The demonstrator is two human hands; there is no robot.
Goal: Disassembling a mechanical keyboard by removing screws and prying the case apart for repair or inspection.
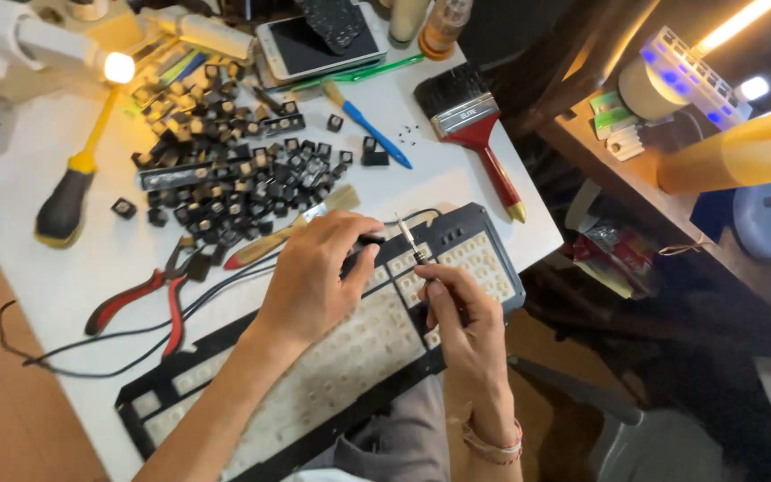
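Note:
A black keyboard (484, 228) with its keycaps removed lies slanted across the white table's (37, 277) near edge, its pale switch plate bare. My left hand (314, 281) rests on its upper middle, fingers curled over a dark keycap or key area at the top row. My right hand (457, 308) pinches a thin metal tool (408, 236), tip pointing up and away over the right key block. A heap of loose black keycaps (225, 170) lies beyond the keyboard.
Red-handled pliers (140, 299) and a black cable (91, 344) lie left of the keyboard. A yellow-black screwdriver (69, 192), a red-handled paintbrush (479, 134), a small brush (287, 230), a blue tool (372, 129) and a phone (319, 45) sit further back. A wooden shelf (653, 187) stands right.

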